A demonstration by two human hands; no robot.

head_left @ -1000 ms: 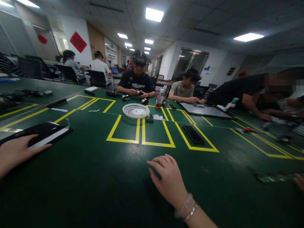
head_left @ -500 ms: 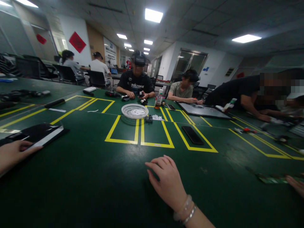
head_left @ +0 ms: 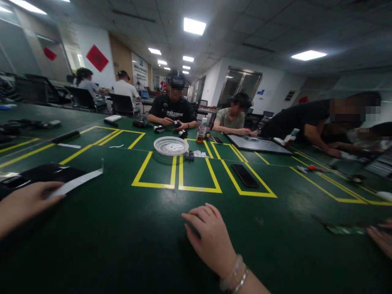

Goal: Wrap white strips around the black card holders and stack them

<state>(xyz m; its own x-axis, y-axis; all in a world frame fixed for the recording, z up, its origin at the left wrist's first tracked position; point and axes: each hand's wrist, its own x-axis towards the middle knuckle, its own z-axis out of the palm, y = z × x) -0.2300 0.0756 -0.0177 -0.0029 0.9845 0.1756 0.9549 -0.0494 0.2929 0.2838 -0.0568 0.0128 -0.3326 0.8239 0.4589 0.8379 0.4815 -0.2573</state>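
My left hand (head_left: 32, 204) reaches in from the left edge, thumb and fingers closed on one end of a white strip (head_left: 81, 180) that looks like paper or tape. The strip's far end points up and to the right, clear of the flat black object (head_left: 58, 171) behind it. What that dark object is, I cannot make out. My right hand (head_left: 211, 237), with bracelets at the wrist, rests low over the green table, holding nothing. Its fingers are loosely bent, with the thumb apart.
A round white slotted basket (head_left: 170, 147) sits beyond my hands. Yellow tape (head_left: 199, 189) outlines areas on the tabletop, with a black phone (head_left: 245, 175) at right. Another person's hand (head_left: 379, 241) is by a green circuit board (head_left: 346, 229). Across stand a bottle (head_left: 201, 132) and working people.
My left hand has moved slightly right, and the white strip now stands away from the black object, which it lay along before. My right hand stays nearly still.
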